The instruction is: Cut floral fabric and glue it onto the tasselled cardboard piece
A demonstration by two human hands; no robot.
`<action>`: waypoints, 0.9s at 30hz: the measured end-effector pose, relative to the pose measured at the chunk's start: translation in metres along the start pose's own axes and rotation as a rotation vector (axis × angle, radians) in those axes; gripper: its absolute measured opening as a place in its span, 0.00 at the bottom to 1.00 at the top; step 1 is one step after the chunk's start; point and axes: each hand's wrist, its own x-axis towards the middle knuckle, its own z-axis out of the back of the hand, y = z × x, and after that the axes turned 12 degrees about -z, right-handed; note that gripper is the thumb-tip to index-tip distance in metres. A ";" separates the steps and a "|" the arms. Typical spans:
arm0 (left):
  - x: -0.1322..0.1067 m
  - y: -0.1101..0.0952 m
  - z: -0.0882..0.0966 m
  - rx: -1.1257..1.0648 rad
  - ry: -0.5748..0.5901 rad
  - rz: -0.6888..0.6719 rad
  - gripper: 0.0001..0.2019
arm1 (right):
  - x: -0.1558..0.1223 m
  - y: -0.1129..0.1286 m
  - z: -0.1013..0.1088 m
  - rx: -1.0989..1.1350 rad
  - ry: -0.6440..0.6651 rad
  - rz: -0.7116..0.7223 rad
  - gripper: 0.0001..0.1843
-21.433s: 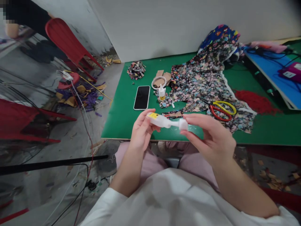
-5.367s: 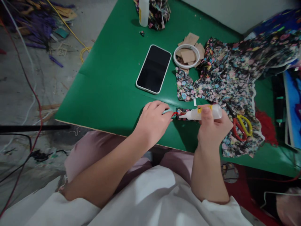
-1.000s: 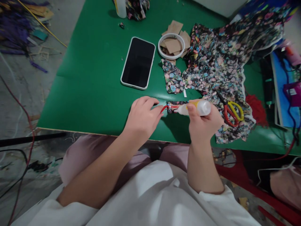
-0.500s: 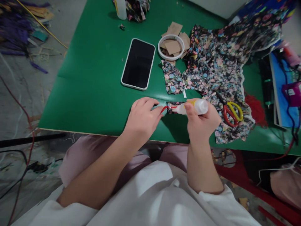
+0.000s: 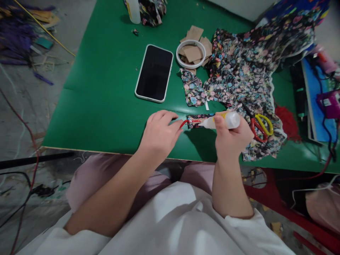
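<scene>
My right hand (image 5: 231, 136) is wrapped round a small white glue bottle (image 5: 225, 121) with a yellow label, its nozzle pointing left onto a narrow strip of floral fabric (image 5: 196, 119) on the green table (image 5: 106, 92). A red loop (image 5: 186, 122) sticks out of the strip's left end. My left hand (image 5: 160, 134) rests with fingers curled and pressed at that end, by the red loop.
A black phone (image 5: 154, 72) lies face up behind my hands. Beyond it are a white ring (image 5: 190, 54) over cardboard pieces, a large floral cloth (image 5: 244, 71), red-and-yellow scissors (image 5: 259, 124), red threads (image 5: 287, 122) and another white bottle (image 5: 132, 10).
The glue bottle in my right hand has shifted slightly right along the strip. My left hand has stayed in place.
</scene>
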 end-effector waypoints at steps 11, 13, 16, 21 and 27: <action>0.000 -0.001 0.001 0.004 0.016 0.009 0.10 | -0.005 0.011 -0.009 0.003 0.080 0.052 0.12; 0.000 -0.001 0.002 0.003 0.022 0.013 0.10 | -0.005 0.013 -0.011 -0.002 0.075 0.069 0.12; 0.001 -0.002 0.002 0.005 0.024 0.013 0.10 | -0.005 0.014 -0.012 -0.016 0.075 0.096 0.13; 0.000 -0.001 0.002 0.002 0.023 0.012 0.10 | -0.005 0.015 -0.012 -0.028 0.100 0.083 0.14; -0.001 0.000 0.001 -0.006 0.018 0.006 0.10 | -0.007 0.017 -0.008 -0.022 0.148 0.030 0.15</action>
